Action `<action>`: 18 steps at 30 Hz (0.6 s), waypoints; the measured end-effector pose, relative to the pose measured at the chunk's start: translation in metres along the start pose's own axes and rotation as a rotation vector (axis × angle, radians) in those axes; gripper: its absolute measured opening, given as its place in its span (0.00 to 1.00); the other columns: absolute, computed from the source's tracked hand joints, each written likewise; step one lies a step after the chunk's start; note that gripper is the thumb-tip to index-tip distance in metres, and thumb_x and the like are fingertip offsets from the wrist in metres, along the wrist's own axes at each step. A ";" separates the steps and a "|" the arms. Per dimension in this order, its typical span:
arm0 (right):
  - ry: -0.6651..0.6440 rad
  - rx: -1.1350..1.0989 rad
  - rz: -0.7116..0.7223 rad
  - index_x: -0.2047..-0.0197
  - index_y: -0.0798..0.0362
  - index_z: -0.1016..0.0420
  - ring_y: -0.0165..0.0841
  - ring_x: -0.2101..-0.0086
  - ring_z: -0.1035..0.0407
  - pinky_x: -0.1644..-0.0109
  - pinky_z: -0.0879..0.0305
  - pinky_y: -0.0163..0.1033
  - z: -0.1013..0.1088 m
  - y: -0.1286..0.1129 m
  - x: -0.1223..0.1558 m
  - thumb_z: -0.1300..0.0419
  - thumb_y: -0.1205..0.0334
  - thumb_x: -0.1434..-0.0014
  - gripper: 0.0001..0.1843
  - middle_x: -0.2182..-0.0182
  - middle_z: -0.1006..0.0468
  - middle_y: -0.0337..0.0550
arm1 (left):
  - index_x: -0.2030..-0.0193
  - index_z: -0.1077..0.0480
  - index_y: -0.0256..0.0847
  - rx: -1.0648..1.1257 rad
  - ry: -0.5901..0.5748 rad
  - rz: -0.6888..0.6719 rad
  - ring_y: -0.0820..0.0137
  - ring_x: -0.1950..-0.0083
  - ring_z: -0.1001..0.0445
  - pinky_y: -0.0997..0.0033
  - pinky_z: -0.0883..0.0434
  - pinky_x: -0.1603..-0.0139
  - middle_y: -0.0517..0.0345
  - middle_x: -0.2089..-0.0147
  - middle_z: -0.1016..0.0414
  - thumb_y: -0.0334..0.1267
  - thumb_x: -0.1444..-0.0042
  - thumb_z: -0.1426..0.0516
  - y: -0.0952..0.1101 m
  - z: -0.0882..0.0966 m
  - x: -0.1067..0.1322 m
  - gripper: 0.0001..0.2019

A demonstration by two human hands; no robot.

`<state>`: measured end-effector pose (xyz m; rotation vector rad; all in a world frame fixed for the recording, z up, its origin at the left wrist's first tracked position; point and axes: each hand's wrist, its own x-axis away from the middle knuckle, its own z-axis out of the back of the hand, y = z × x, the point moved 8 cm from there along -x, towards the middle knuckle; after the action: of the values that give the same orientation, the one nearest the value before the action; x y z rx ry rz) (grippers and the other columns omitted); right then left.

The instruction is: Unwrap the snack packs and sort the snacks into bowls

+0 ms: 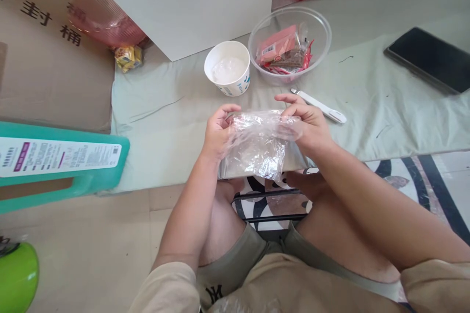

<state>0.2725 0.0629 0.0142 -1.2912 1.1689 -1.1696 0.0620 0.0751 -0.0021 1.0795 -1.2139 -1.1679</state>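
Note:
A clear, crinkled plastic bag (257,144) hangs between my hands over the near edge of the cloth-covered surface. My left hand (220,132) pinches its left side. On the right, my right hand (306,120) grips the bag's upper edge, with its index finger lifted. Just beyond them stands a white paper cup (235,83) with clear plastic inside. Right of the cup sits a clear plastic bowl (323,44) holding several small packets (281,44), pink, red and brown. A white utility knife (323,107) lies beside my right hand.
A black phone (429,58) lies at the right. On the left are a cardboard box (55,83), a small yellow packet (128,57) and a teal jug (121,156). A white box (205,5) stands behind the cup. Something bright green (22,279) shows lower left.

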 end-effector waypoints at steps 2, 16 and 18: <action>0.013 -0.016 -0.017 0.78 0.48 0.28 0.48 0.38 0.34 0.48 0.29 0.51 0.001 0.001 -0.001 0.34 0.61 0.53 0.07 0.47 0.23 0.43 | 0.68 0.28 0.42 -0.065 0.012 0.017 0.67 0.50 0.23 0.67 0.25 0.53 0.53 0.46 0.25 0.34 0.52 0.36 0.000 0.001 -0.001 0.05; -0.013 0.073 -0.035 0.72 0.50 0.27 0.42 0.52 0.28 0.47 0.29 0.50 0.003 0.012 -0.003 0.38 0.45 0.44 0.17 0.50 0.26 0.49 | 0.69 0.20 0.40 0.179 0.001 -0.088 0.68 0.56 0.21 0.69 0.25 0.55 0.52 0.54 0.20 0.38 0.55 0.32 0.001 0.005 -0.006 0.06; 0.000 0.104 -0.001 0.61 0.48 0.27 0.42 0.50 0.28 0.51 0.27 0.48 0.002 0.014 -0.002 0.29 0.50 0.53 0.19 0.46 0.29 0.49 | 0.65 0.20 0.43 0.200 0.017 -0.102 0.73 0.60 0.21 0.74 0.25 0.58 0.59 0.57 0.20 0.31 0.62 0.30 -0.001 0.005 -0.007 0.13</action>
<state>0.2735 0.0650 0.0004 -1.2130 1.0928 -1.2151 0.0570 0.0825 -0.0035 1.3113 -1.2951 -1.1295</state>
